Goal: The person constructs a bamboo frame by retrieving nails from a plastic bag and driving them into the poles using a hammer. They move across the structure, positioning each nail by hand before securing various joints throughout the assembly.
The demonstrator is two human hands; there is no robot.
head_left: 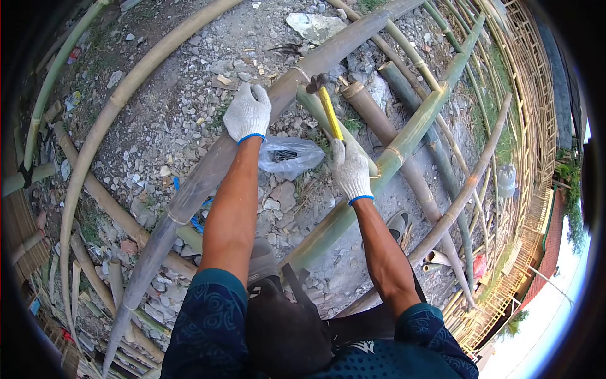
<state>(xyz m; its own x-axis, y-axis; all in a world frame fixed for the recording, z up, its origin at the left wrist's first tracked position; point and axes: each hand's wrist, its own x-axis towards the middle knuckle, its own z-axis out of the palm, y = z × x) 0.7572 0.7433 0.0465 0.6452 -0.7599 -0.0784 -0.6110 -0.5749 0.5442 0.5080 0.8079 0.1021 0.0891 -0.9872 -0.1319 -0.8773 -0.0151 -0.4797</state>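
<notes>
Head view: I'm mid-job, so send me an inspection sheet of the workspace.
Surface: stony ground, uneven, with patches of grass.
Job's things: yellow-handled hammer, its head near the dark pole; a crosspiece runs between that and the green pole.
Clutter: clear plastic bag between the arms, dark bits inside too small to identify; blue scraps by the dark pole; red plastic at the right.
Hands: left hand gloved, curled by the dark pole, grip unclear; right hand gloved, closed around the hammer handle.
Cables: nothing seen.
Surroundings: bamboo latticework and a red roof at the right.
</notes>
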